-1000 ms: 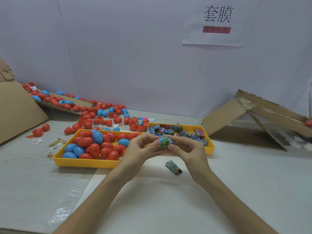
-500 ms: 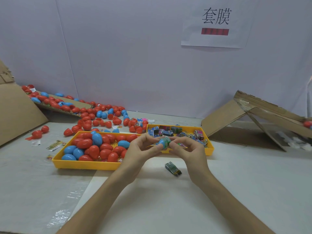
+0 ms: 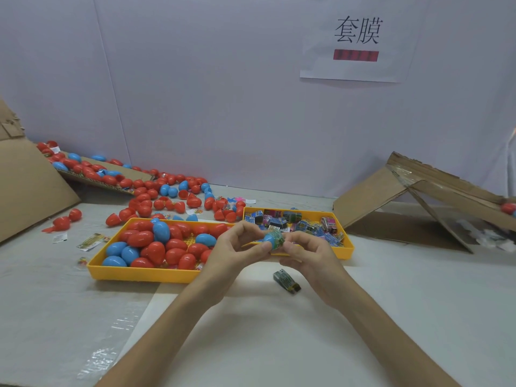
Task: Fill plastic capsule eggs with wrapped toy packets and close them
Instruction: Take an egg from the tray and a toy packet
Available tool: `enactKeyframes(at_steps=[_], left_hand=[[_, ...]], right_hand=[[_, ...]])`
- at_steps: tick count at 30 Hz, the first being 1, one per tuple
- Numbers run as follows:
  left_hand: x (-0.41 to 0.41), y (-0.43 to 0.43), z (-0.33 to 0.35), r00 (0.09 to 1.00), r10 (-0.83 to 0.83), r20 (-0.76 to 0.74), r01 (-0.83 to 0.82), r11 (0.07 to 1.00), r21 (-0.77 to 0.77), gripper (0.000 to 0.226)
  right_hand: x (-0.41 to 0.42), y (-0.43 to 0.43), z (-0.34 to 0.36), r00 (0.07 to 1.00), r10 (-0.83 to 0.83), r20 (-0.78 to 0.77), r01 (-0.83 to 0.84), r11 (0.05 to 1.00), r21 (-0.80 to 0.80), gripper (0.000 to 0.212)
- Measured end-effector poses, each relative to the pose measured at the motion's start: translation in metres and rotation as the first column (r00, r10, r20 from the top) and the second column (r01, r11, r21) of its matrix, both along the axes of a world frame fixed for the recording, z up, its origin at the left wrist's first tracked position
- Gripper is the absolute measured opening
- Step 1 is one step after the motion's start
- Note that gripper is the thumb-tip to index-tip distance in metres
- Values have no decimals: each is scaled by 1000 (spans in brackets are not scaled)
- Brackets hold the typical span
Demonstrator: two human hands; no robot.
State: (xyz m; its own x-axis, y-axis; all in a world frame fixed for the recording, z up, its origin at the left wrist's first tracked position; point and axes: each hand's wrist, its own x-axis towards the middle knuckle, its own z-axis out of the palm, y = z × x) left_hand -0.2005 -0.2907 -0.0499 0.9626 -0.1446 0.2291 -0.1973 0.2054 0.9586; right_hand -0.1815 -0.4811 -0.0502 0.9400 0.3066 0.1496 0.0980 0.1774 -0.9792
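I saw the blue egg half (image 3: 268, 239), pinched in my left hand (image 3: 233, 254), open rightward toward the packet (image 3: 277, 238) my right hand (image 3: 308, 256) gripped, just before the yellow tray (image 3: 346, 251).

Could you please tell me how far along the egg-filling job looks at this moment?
Done: I cannot tell how many closed eggs in the left yellow tray are already filled. In hand: the left hand and right hand press a green wrapped toy packet into a blue plastic egg half, not yet closed. Left: a loose dark packet on the table, many packets in the right yellow tray, and scattered red and blue eggs behind.
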Motion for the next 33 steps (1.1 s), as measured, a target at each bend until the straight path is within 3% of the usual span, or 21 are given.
enactKeyframes(at_steps=[12, 17, 22, 25, 29, 33], left_hand=[[-2, 2, 3, 999, -35, -9, 35, 998, 47, 35], [-4, 2, 4, 998, -55, -15, 56, 998, 33, 36], [-5, 1, 7, 998, -49, -30, 48, 998, -46, 34], [-5, 0, 7, 999, -32, -37, 30, 997, -69, 35], [-4, -1, 8, 998, -5, -55, 3, 999, -40, 36], [-2, -2, 8, 998, 0, -68, -4, 998, -57, 34]], right_hand=[[-2, -2, 1, 998, 49, 30, -48, 998, -41, 51], [0, -2, -1, 998, 58, 6, -57, 998, -15, 46], [0, -1, -2, 997, -28, 75, 29, 999, -16, 19], [-1, 0, -2, 986, -47, 157, 57, 997, -57, 33], [-3, 1, 0, 971, -67, 228, 92, 990, -104, 30], [0, 0, 0, 987, -92, 133, 93, 996, 3, 31]])
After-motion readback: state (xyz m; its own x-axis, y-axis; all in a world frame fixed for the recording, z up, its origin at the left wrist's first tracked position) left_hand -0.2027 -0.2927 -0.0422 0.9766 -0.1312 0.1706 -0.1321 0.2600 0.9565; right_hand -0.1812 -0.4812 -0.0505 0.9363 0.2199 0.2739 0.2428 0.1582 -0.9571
